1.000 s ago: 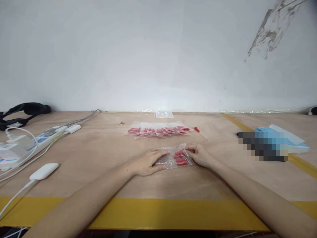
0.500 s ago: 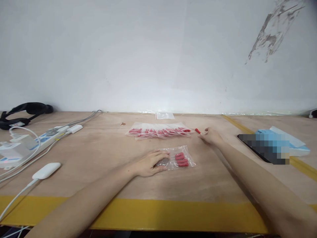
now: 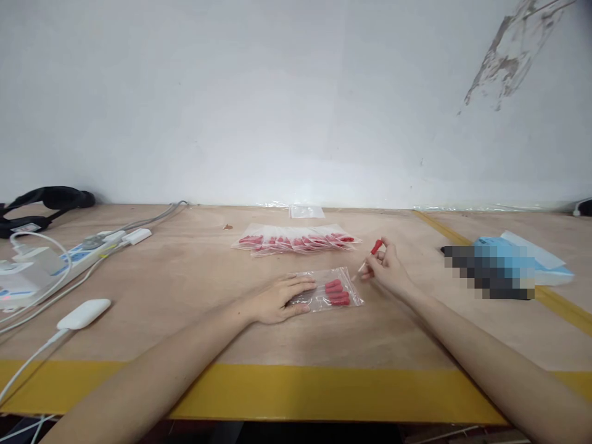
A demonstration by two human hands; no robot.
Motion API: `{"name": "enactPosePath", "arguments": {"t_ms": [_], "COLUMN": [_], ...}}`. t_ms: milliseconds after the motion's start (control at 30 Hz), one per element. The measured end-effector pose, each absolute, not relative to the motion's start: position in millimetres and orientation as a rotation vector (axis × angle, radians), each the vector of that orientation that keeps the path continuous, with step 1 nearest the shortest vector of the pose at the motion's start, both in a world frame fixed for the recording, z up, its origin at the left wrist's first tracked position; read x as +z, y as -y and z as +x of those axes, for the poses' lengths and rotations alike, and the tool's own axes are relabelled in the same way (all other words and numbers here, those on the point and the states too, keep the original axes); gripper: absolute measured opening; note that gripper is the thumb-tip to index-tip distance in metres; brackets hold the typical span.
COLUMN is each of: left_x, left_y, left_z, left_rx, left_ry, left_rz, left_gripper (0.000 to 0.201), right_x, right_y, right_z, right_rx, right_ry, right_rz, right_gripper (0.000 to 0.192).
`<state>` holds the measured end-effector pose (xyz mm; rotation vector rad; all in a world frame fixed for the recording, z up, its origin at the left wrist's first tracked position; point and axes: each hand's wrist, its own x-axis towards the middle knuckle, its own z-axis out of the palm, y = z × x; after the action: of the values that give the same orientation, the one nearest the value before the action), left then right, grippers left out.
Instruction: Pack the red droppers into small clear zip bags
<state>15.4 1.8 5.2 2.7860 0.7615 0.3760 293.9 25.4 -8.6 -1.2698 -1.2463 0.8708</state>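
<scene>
Pressing flat with fingers spread, the left hand point(image 3: 277, 300) is pinning a small clear plastic zip bag of red-capped pieces point(image 3: 330, 295) to the plywood tabletop point(image 3: 185, 290). The right hand point(image 3: 386, 270) is pinching a thin white stick with a red cap point(image 3: 374, 251) just beside the bag's right edge. A row of filled clear bags point(image 3: 295, 241) is lying farther back.

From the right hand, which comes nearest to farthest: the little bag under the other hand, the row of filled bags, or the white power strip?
1. Little bag: just left of the right hand.
2. Row of filled bags: farther back, left.
3. White power strip: far left.
</scene>
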Motion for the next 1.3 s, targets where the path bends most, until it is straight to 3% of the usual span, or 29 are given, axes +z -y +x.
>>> {"name": "enactPosePath", "arguments": {"t_ms": [167, 367, 433, 567, 700, 1033, 1300], "left_x": [5, 4, 4, 6, 7, 8, 6], "left_y": [-1, -2, -2, -1, 0, -1, -1], "left_z": [15, 14, 14, 14, 15, 15, 15], "left_rx": [0.36, 0.403, 0.409, 0.411, 0.413, 0.4, 0.389], "left_ry": [-0.769, -0.763, -0.756, -0.755, -0.744, -0.744, -0.751], "left_rz": [2.78, 2.761, 2.758, 2.748, 2.746, 2.756, 2.732], "left_gripper": [0.047, 0.052, 0.053, 0.054, 0.053, 0.053, 0.054], "right_x": [-20, -24, -25, -24, -22, -24, -18], "right_y": [-28, -24, -23, -21, -18, -20, -19], "right_z": [275, 269, 270, 275, 276, 261, 260], "right_rx": [0.951, 1.2, 1.279, 1.374, 1.366, 1.09, 1.427], "right_ry": [1.017, 0.882, 0.91, 1.046, 1.116, 1.328, 1.514], "right_rz": [-1.202, -1.128, -1.117, -1.134, -1.165, -1.32, -1.045], "right_gripper": [0.066, 0.013, 0.005, 0.004, 0.018, 0.021, 0.036]}}
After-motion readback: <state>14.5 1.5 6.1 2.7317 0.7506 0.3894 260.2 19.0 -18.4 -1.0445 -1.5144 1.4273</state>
